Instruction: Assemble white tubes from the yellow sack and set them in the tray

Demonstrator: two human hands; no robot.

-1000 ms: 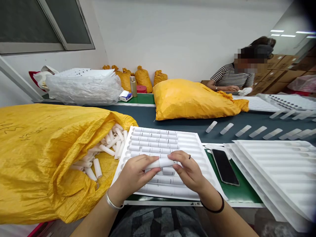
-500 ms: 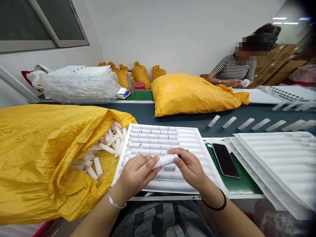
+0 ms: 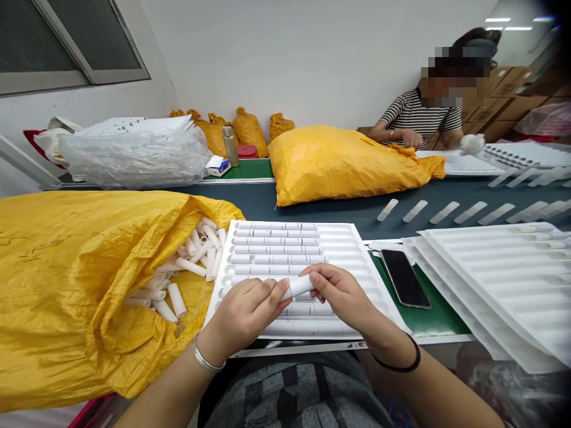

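Observation:
My left hand [image 3: 250, 312] and my right hand [image 3: 336, 292] both pinch one white tube [image 3: 300, 287] just above the white slotted tray [image 3: 363, 270]. Finished white tubes [image 3: 276, 242] fill the tray's far rows, and more lie in the near rows under my hands. To the left, an open yellow sack [image 3: 80, 279] spills several loose short white tubes [image 3: 191, 264] beside the tray.
A black phone [image 3: 404, 277] lies on the green mat right of the tray. A stack of white trays [image 3: 504, 279] stands at right. White pieces [image 3: 414, 210] ride the dark belt. A second yellow sack [image 3: 343, 163] lies beyond. A person in a striped top [image 3: 419, 116] works opposite.
My hands stayed on the tube, shifting it slightly toward the tray. The camera tipped a little. The person opposite reached an arm out to the right.

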